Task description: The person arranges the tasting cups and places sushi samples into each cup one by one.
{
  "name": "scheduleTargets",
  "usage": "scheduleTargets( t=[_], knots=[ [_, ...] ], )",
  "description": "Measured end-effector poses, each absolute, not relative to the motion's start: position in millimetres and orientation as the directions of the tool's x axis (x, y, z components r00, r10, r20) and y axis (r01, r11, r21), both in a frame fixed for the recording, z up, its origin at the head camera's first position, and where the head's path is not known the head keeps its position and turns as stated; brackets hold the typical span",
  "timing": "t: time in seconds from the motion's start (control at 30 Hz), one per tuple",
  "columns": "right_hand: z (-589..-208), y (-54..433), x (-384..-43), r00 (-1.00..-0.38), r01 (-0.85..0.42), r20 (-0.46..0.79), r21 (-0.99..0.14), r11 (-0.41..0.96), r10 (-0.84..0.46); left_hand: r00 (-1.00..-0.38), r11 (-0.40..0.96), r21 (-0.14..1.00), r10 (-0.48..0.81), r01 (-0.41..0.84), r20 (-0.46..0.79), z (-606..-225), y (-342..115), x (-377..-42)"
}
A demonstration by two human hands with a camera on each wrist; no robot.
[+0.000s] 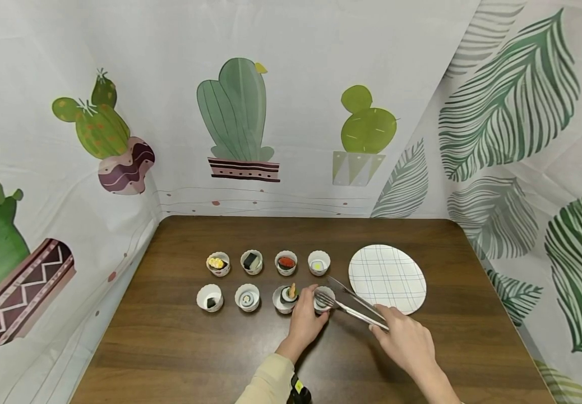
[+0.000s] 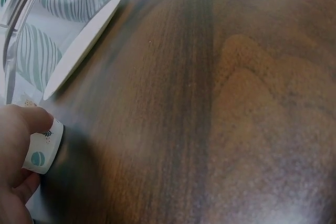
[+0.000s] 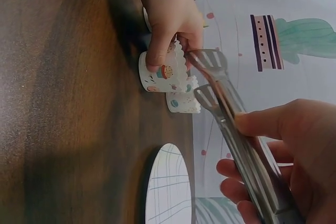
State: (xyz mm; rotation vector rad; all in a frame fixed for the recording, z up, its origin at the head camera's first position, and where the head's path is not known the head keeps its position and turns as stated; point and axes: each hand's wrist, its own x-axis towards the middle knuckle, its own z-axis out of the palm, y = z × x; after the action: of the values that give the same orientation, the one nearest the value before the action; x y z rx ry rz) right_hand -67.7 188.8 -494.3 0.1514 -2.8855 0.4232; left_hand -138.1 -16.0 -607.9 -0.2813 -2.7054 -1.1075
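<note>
My left hand (image 1: 305, 322) grips a small white paper cup (image 3: 157, 80) with a scalloped rim and a cupcake print, at the right end of the front row. Metal tongs (image 1: 356, 314) are held in my right hand (image 1: 409, 339), their arms spread. One tip lies over the mouth of the gripped cup, while the other stands apart, above the table beyond it. What the cup contains cannot be made out. Just left of my left hand, another paper cup holds a dark-wrapped sushi piece (image 1: 289, 294) with an orange topping.
Several more paper cups stand in two rows, among them ones with a yellow-topped piece (image 1: 216, 262), a red-topped piece (image 1: 286, 262) and a round roll (image 1: 246, 299). A white checked plate (image 1: 387, 275) lies at the right of the wooden table (image 1: 170, 348). Printed cloth hangs behind.
</note>
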Motion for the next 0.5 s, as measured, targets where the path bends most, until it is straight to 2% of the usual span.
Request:
scheduleTargets(
  t=[0.27,0.5],
  knots=[
    [-495.8,192.1,-70.1,-0.979,-0.080,0.202,-0.302,0.950,-0.018,-0.962,0.700,0.670,0.099,0.248,0.254,-606.9,-16.0,-138.7],
    [-500.4,197.9,-70.3,-0.974,-0.057,0.226,-0.324,0.944,0.019,-0.961,0.694,0.672,0.110,0.257,0.253,-608.5,-16.1,-138.8]
  ],
)
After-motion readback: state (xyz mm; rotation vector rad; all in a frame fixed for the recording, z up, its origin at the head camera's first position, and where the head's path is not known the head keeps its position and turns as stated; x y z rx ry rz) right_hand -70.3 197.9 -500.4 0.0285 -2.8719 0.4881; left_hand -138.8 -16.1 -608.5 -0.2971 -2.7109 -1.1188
